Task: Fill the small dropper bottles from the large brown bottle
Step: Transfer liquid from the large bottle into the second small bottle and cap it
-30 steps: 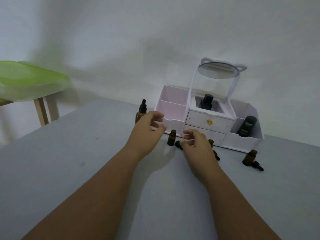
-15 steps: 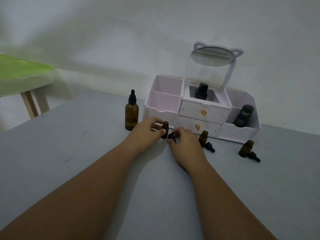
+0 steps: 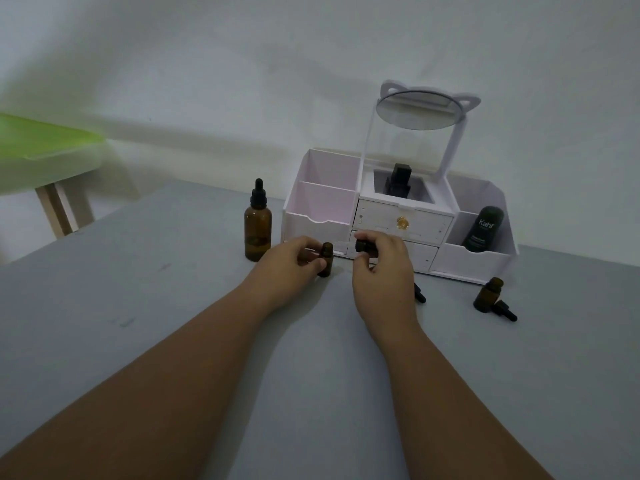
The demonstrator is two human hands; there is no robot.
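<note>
The large brown bottle (image 3: 257, 231) with a black dropper cap stands upright on the grey table, left of my hands. My left hand (image 3: 289, 259) grips a small open brown dropper bottle (image 3: 326, 258) standing on the table. Just right of it and a little higher, my right hand (image 3: 379, 259) pinches a black dropper cap (image 3: 362, 245), its clear pipette pointing left toward the bottle's mouth. Another small open bottle (image 3: 488, 294) stands at the right with its black dropper cap (image 3: 505, 310) lying beside it. A further cap (image 3: 419, 294) shows behind my right wrist.
A white and pink organizer (image 3: 388, 223) with drawers and a cat-ear mirror (image 3: 420, 110) stands close behind my hands. It holds a dark Kahf tube (image 3: 482, 229) and a black bottle (image 3: 398, 180). A green tray on a wooden stand (image 3: 45, 150) sits far left.
My right hand has lifted the black dropper cap off the table, up beside the small bottle's mouth. My left hand keeps its grip on that bottle. The third small bottle is now hidden behind my right hand.
</note>
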